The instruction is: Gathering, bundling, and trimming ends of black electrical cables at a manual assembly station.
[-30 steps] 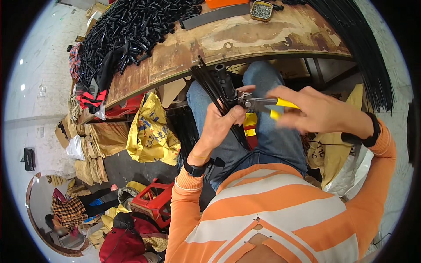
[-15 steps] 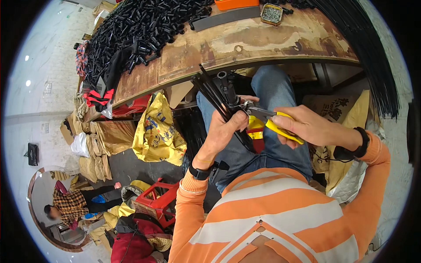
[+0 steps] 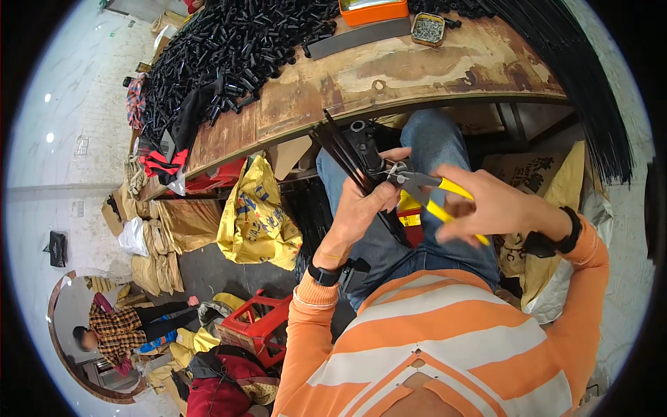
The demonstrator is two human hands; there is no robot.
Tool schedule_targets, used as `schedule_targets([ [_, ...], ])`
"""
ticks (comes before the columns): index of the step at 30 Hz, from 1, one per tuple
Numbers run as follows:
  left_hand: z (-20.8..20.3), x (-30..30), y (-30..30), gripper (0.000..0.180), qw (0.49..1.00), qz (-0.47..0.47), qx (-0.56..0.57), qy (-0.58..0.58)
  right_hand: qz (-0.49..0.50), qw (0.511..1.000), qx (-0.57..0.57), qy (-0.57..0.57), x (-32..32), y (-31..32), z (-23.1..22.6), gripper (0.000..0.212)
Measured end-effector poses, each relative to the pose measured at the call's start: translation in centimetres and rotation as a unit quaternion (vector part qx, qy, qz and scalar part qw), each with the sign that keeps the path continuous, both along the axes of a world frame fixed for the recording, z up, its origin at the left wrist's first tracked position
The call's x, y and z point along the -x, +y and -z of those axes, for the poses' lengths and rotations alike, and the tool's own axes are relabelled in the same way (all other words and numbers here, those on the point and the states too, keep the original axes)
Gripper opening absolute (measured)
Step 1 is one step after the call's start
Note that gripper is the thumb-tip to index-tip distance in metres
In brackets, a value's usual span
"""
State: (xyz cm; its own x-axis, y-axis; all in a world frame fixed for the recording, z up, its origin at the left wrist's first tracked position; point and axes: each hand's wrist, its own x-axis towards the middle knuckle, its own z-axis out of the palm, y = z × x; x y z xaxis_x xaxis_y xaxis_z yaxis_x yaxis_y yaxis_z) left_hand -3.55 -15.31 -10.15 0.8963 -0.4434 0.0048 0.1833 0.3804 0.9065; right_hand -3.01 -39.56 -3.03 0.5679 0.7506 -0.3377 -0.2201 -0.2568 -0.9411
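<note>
Bundle of black rods (image 3: 347, 156) over the lap, just under the workbench (image 3: 389, 76) edge. Left hand (image 3: 365, 208) clamped round the bundle. Right hand (image 3: 490, 208) closed on yellow-handled pliers (image 3: 424, 187), nose touching bundle. Heap of black tubes (image 3: 243, 42) on bench.

Person seen from above. Torso: long-sleeved top in orange with broad pale grey-white horizontal stripes; small buttoned placket at the neck. Sleeves: plain orange, ribbed cuffs. Left hand (image 3: 361, 208): bare, a black wristband with a dark square face at the wrist. Right hand (image 3: 490, 205): bare, a black strap-like wristband at the wrist. Legs: blue denim trousers.
</note>
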Motion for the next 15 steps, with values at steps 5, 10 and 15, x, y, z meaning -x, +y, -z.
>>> schedule_targets([
  [5,0.5,0.7,-0.2,0.04,1.0,-0.005,-0.005,-0.016,0.0,0.99,0.04,0.138,0.4,-0.4,0.6,0.043],
  [10,0.6,0.3,0.0,0.04,0.998,-0.001,-0.025,-0.066,0.057,0.861,0.18,-0.473,0.0,-0.3,0.9,0.029],
  [15,1.1,0.2,0.4,0.028,0.999,0.015,0.001,-0.042,0.031,0.975,0.154,-0.158,0.0,0.8,-0.4,0.03],
])
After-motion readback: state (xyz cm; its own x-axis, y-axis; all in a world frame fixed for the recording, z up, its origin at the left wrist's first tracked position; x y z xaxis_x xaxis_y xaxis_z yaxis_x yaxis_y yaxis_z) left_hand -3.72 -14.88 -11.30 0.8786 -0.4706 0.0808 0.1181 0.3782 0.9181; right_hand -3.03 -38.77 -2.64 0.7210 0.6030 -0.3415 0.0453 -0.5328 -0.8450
